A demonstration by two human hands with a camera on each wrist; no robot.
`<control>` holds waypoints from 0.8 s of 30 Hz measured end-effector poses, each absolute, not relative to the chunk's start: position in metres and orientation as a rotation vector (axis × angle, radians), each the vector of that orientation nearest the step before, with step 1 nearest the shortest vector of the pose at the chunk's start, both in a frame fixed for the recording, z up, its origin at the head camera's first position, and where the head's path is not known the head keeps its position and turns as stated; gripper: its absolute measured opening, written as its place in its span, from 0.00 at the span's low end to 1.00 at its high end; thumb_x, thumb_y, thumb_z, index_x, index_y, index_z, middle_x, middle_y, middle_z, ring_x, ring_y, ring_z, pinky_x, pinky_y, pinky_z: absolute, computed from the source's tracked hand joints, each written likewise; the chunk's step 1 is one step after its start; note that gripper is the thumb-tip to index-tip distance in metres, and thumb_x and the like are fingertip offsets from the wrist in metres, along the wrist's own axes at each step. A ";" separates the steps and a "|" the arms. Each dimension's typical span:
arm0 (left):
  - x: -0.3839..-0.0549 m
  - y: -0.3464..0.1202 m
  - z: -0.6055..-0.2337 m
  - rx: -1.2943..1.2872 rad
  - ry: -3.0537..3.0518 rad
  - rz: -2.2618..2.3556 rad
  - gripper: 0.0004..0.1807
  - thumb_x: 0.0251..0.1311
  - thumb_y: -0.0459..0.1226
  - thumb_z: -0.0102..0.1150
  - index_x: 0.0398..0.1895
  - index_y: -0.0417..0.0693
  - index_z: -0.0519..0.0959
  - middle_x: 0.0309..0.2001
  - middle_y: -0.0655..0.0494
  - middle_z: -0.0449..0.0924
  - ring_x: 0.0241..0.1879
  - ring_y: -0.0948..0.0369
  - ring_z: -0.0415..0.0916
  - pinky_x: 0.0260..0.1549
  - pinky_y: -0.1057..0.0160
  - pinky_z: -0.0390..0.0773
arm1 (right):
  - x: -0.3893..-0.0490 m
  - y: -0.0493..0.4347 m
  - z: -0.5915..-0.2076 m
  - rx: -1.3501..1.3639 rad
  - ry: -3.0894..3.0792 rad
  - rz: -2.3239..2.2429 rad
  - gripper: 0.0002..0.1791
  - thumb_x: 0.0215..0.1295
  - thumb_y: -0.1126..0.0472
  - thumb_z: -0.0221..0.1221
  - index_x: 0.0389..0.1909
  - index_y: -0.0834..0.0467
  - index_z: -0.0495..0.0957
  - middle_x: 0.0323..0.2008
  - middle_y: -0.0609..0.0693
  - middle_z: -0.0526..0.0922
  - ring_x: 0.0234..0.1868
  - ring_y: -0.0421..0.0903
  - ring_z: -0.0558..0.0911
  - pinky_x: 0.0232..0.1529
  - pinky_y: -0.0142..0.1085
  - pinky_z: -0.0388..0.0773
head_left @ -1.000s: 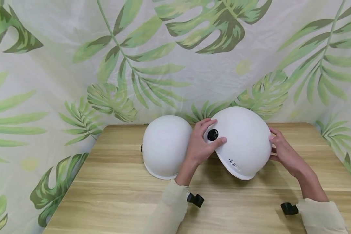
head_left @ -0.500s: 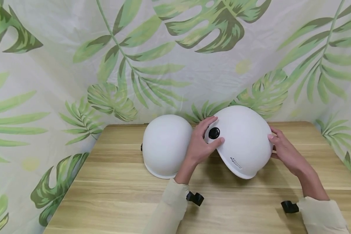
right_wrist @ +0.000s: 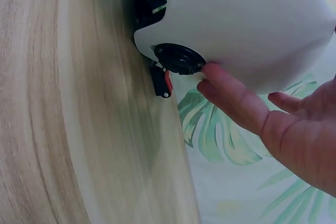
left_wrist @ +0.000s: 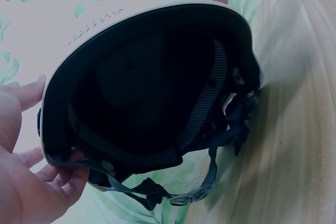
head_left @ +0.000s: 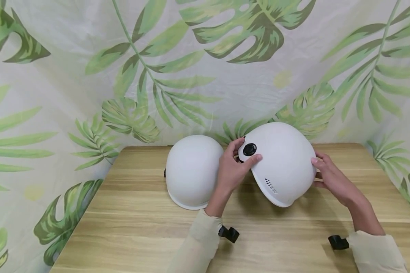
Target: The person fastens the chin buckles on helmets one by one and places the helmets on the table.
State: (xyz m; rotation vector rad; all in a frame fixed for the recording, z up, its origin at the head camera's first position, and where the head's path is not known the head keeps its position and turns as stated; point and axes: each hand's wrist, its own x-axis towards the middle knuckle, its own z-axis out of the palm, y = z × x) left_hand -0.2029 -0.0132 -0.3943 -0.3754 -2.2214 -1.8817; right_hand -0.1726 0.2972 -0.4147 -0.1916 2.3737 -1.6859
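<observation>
A white helmet (head_left: 283,163) is held tilted between both hands at the right of the table. My left hand (head_left: 230,168) grips its left edge beside a black round knob (head_left: 249,149), with the thumb on the outer shell. In the left wrist view, the fingers of that hand curl under the rim, and the dark padded inside (left_wrist: 142,87) and a hanging chin strap (left_wrist: 152,190) show. My right hand (head_left: 335,182) holds the shell's right side. In the right wrist view its fingers touch the shell next to another black knob (right_wrist: 180,59), near a black-and-red buckle (right_wrist: 161,82).
A second white helmet (head_left: 193,170) stands dome up on the wooden table (head_left: 133,227), just left of my left forearm. Behind the table hangs a leaf-patterned cloth (head_left: 177,68). Black wrist mounts (head_left: 229,234) project from both sleeves.
The held helmet has turned and shifted slightly to the left. My left fingers have slid down round its edge near the knob. The other helmet stays where it was.
</observation>
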 end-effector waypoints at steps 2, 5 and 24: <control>-0.203 -0.016 -0.394 -0.408 -2.217 -1.896 0.38 0.58 0.41 0.79 0.71 0.44 0.76 0.61 0.49 0.83 0.56 0.58 0.81 0.52 0.63 0.82 | -0.172 0.298 -0.414 -0.221 2.373 -1.686 0.42 0.88 0.41 0.32 0.84 0.64 0.29 0.79 0.73 0.40 0.73 0.80 0.59 0.47 0.29 0.82; -0.205 -0.020 -0.391 -0.507 -2.154 -1.986 0.35 0.62 0.35 0.74 0.72 0.41 0.75 0.64 0.45 0.81 0.59 0.54 0.80 0.57 0.53 0.82 | -0.171 0.298 -0.413 -0.265 2.432 -1.685 0.40 0.88 0.43 0.33 0.85 0.60 0.31 0.79 0.72 0.43 0.74 0.76 0.58 0.47 0.28 0.80; -0.203 -0.025 -0.378 -0.493 -2.139 -1.972 0.26 0.68 0.40 0.71 0.68 0.44 0.79 0.63 0.49 0.83 0.61 0.55 0.81 0.59 0.54 0.83 | -0.166 0.290 -0.404 -0.345 2.584 -1.660 0.37 0.87 0.53 0.47 0.84 0.63 0.44 0.78 0.69 0.53 0.66 0.43 0.72 0.51 0.20 0.76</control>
